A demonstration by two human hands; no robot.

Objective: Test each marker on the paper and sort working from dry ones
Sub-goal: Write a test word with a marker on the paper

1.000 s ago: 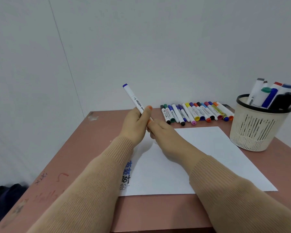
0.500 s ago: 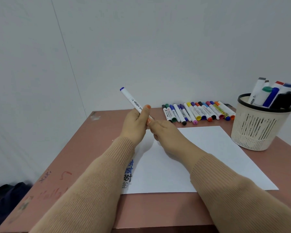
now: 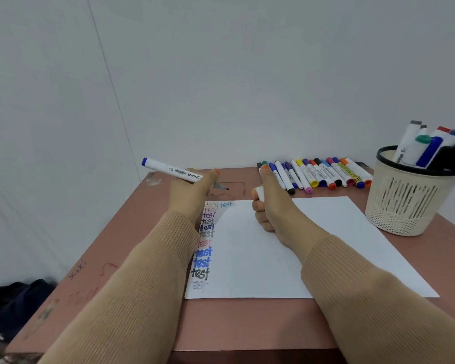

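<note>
1. Nearest you, both sleeves reach forward over the paper [image 3: 313, 248], which lies flat on the table [image 3: 132, 248]. Down its left edge runs a column of "test" words [image 3: 205, 243] in several colours, some bold, some faint; one more sits at the top beside the column.

2. Your right hand [image 3: 271, 206] is over the paper's upper part, fingers curled closed around the white cap [image 3: 259, 193], thumb pointing up.

3. Your left hand [image 3: 192, 191] is just past the paper's top-left corner, closed on the marker [image 3: 174, 171]. Its barrel slants up to the left, blue end outward, dark bare tip [image 3: 222, 187] pointing right, above the table and not touching the sheet.

4. The change: a second ago your hands were together on the capped marker; now they are apart, the cap in the right, the tip exposed. I judge the uncapping done and this marker ready for its stroke. Free space lies beside the word at the top.

5. Further back, the row of markers [image 3: 315, 174] lies side by side along the table's far edge, caps toward you.

6. Far right, the basket [image 3: 405, 203] stands just beside the paper's right corner, holding several thicker markers upright. Which group counts as working or dry I cannot tell.
</note>
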